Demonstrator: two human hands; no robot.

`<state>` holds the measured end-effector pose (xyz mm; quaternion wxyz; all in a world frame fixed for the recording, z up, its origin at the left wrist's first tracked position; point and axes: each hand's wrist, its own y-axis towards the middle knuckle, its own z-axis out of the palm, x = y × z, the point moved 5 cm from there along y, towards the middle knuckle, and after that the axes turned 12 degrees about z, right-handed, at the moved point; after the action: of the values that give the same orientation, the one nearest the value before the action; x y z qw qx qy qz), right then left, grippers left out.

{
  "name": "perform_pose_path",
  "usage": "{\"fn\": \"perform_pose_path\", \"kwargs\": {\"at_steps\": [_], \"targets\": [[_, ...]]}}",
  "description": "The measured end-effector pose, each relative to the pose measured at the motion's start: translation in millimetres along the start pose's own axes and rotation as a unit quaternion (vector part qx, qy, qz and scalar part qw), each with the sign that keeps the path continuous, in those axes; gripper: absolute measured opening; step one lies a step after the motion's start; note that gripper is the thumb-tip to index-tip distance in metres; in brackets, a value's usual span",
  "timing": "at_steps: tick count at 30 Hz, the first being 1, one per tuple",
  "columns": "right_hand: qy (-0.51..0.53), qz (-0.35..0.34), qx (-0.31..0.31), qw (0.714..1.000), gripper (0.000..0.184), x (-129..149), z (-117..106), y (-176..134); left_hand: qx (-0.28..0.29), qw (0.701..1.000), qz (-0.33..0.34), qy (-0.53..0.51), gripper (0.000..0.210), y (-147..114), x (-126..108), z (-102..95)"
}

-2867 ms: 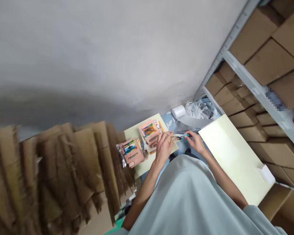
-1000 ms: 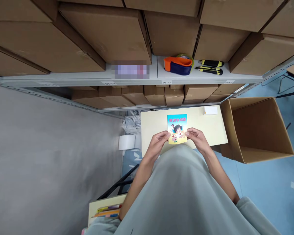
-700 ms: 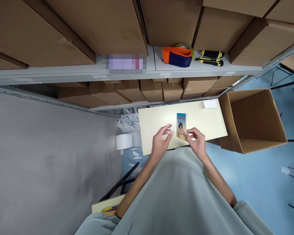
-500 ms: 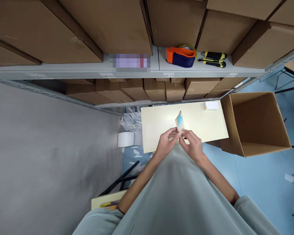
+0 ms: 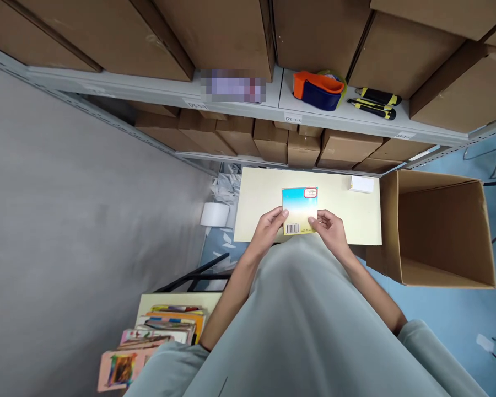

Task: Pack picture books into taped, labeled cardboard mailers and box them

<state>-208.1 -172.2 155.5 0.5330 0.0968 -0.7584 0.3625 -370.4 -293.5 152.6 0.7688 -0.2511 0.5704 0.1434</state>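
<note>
Cream surface [image 5: 258,204] has a white box [image 5: 361,184] at 2 o'clock. Shelf [image 5: 347,126] at 12's got cartons [image 5: 227,38], cutters [image 5: 378,112], tape dispenser [image 5: 317,92]. Other surface [image 5: 179,299] at 8: books [image 5: 165,333].

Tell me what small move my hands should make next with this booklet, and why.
Probably lower the booklet onto the pale table, I'd say. Your left hand and right hand pinch it at opposite sides, its barcode side faces you, and the tabletop shows right behind it, so setting it down looks like a short move.
</note>
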Motion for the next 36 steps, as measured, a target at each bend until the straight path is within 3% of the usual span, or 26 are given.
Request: {"fn": "perform_pose_path", "kwargs": {"at_steps": [8, 12, 17, 21, 24, 27, 31, 36], "targets": [[0.019, 0.032, -0.01, 0.999, 0.048, -7, -19, 6, -0.045, 0.995, 0.021, 0.082, 0.058, 1, 0, 23.0], [0.002, 0.028, -0.003, 1.0, 0.049, -8, -27, 16, -0.054, 0.996, 0.022, 0.066, 0.056, 7, -1, 28.3], [-0.079, -0.086, -0.09, 0.989, 0.039, 9, -31, 12, -0.064, 0.996, 0.038, 0.042, 0.051, 13, 3, 32.0], [-0.101, -0.124, -0.03, 0.987, 0.041, 17, -7, 4, -0.079, 0.995, 0.042, 0.038, 0.054, 14, 7, 39.8], [-0.046, -0.086, -0.011, 0.995, 0.041, 12, 0, 8, -0.078, 0.994, 0.058, 0.043, 0.057, 15, 8, 42.3], [0.044, -0.002, 0.008, 0.999, 0.041, 3, -6, 19, -0.071, 0.992, 0.076, 0.066, 0.054, 18, 8, 34.0], [0.133, 0.077, 0.043, 0.987, 0.049, 0, -13, 25, -0.142, 0.977, 0.093, 0.127, 0.055, 22, 7, 8.3], [0.183, 0.088, 0.05, 0.978, 0.051, 7, -7, 23, -0.081, 0.993, 0.036, 0.072, 0.047, 23, 15, 6.7]]}}
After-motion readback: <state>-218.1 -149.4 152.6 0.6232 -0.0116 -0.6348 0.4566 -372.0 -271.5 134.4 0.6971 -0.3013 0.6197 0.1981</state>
